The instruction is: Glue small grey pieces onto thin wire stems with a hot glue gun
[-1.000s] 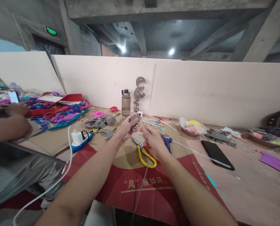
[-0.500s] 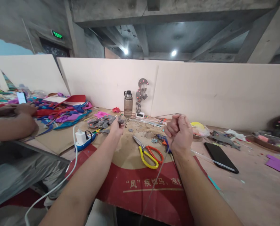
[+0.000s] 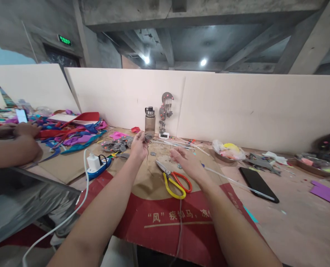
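My left hand (image 3: 139,147) pinches a small grey coiled piece (image 3: 149,137), in front of the water bottle (image 3: 150,122). A short thread hangs below these fingers. To its right, my right hand (image 3: 183,158) reaches inward over the brown board, fingers bent; whether anything lies between them is too small to tell. Scissors (image 3: 174,181) with one yellow and one red handle lie below the right hand. A grey cord (image 3: 180,226) runs down over the red part of the board. Left of my left hand is a pile of grey pieces (image 3: 116,144).
A power strip (image 3: 99,168) with a white plug and cable sits left. Another person's hand (image 3: 27,129) is near a lit phone among coloured strips. A black phone (image 3: 257,183), a bowl (image 3: 228,152) and a grey moon-shaped hanging ornament (image 3: 167,97) are also in view.
My right hand has moved left and down, towards my left hand. The thread that stretched from it has slackened, and the grey cord now hangs over the red board's middle.
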The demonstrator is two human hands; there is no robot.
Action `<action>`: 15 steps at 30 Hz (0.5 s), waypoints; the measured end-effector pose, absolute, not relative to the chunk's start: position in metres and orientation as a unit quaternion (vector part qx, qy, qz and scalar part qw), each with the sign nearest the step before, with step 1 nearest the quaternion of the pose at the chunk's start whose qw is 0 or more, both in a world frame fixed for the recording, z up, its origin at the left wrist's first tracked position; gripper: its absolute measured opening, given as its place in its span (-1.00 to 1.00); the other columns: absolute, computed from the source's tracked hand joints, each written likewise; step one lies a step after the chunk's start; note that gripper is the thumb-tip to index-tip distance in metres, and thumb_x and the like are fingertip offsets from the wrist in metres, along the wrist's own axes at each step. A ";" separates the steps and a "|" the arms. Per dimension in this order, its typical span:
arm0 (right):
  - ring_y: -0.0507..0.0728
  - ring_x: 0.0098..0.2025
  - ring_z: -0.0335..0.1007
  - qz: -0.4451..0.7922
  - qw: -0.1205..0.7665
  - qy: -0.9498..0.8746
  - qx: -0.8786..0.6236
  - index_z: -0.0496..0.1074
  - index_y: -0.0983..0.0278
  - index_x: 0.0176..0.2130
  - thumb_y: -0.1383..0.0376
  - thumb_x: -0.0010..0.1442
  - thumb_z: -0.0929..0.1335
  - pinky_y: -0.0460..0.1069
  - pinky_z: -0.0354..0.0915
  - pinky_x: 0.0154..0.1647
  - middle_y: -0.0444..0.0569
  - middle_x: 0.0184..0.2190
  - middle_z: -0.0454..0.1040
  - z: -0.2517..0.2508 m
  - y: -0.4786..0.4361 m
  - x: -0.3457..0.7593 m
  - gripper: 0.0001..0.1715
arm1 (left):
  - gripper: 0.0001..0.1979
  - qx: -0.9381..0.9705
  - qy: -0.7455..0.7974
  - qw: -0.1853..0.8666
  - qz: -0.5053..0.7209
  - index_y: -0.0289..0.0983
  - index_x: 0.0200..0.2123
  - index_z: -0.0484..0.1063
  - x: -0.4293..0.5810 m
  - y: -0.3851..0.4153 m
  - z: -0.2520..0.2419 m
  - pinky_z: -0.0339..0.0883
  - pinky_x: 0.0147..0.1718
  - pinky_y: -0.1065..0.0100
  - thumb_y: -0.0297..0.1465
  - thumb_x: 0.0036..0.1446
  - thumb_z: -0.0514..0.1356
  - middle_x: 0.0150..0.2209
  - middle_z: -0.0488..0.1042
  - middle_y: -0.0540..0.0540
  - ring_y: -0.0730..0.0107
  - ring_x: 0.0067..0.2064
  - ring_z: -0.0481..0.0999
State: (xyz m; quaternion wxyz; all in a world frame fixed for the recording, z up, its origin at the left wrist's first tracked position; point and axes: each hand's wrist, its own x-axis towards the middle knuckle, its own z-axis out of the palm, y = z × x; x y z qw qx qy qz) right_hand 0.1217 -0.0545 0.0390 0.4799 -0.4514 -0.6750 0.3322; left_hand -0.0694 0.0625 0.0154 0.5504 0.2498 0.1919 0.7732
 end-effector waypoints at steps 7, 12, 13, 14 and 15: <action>0.10 -0.22 0.44 0.482 0.571 -0.508 -0.428 0.36 0.22 -0.09 0.07 -0.09 0.47 0.00 0.28 -0.21 -0.02 -0.18 0.52 0.009 -0.042 0.090 -0.42 | -0.59 0.577 0.189 0.414 0.678 -0.21 -0.04 0.39 -0.030 0.018 0.005 0.31 -0.18 0.45 -0.45 0.00 0.32 -0.20 0.43 -0.02 0.50 -0.22 0.42; 0.06 -0.28 0.46 0.584 0.588 -0.434 -0.353 0.43 0.26 -0.28 0.18 -0.11 0.45 -0.03 0.30 -0.21 -0.08 -0.35 0.54 0.012 -0.046 0.090 -0.64 | -0.65 0.605 0.201 0.439 0.633 -0.25 -0.07 0.43 -0.032 0.013 0.006 0.29 -0.13 0.36 -0.34 0.04 0.29 -0.20 0.47 -0.07 0.41 -0.19 0.43; 0.06 -0.30 0.46 0.585 0.595 -0.430 -0.345 0.42 0.27 -0.30 0.21 -0.11 0.44 -0.03 0.31 -0.20 -0.08 -0.38 0.54 0.013 -0.045 0.092 -0.68 | -0.68 0.596 0.199 0.459 0.628 -0.27 -0.12 0.45 -0.033 0.013 0.007 0.29 -0.13 0.35 -0.31 0.03 0.30 -0.22 0.48 -0.08 0.40 -0.20 0.44; 0.06 -0.33 0.46 0.586 0.601 -0.427 -0.338 0.41 0.26 -0.31 0.24 -0.11 0.42 -0.02 0.33 -0.20 -0.09 -0.42 0.54 0.015 -0.045 0.094 -0.71 | -0.70 0.588 0.196 0.482 0.620 -0.28 -0.16 0.47 -0.034 0.014 0.008 0.29 -0.14 0.34 -0.29 0.03 0.30 -0.22 0.49 -0.09 0.38 -0.19 0.44; 0.06 -0.36 0.46 0.586 0.604 -0.424 -0.334 0.39 0.26 -0.32 0.26 -0.11 0.40 -0.01 0.34 -0.23 -0.11 -0.46 0.52 0.016 -0.043 0.095 -0.73 | -0.70 0.580 0.193 0.507 0.608 -0.30 -0.20 0.49 -0.035 0.014 0.010 0.30 -0.15 0.34 -0.26 0.02 0.31 -0.21 0.50 -0.12 0.36 -0.19 0.45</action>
